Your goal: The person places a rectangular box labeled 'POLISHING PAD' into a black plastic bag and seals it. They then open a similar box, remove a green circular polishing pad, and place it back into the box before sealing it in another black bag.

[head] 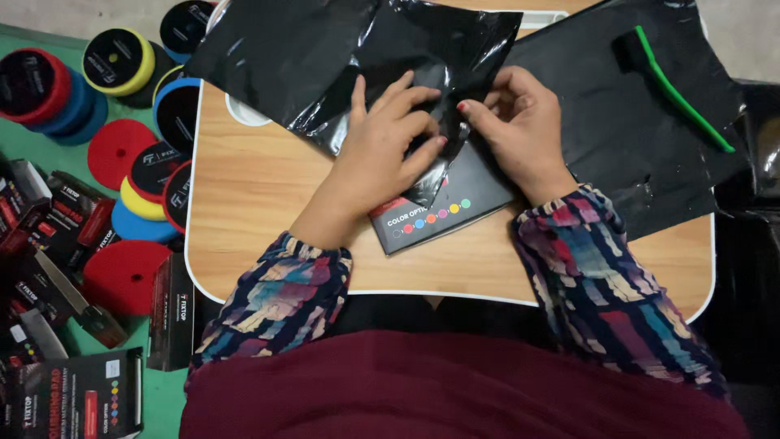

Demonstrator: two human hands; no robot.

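Both hands' grip, left hand (388, 134) and right hand (510, 122), pinches black plastic bag (325, 57) over dark box (455, 203) mid-table.

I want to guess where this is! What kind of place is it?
Probably a small packing spot at home or in a workshop. Both hands pull a black plastic bag over a dark box on a wooden lap table, with round foam pads piled beside it.

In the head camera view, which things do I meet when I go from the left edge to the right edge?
Round foam pads on the green floor → left hand on the black plastic bag → right hand → green-handled brush.
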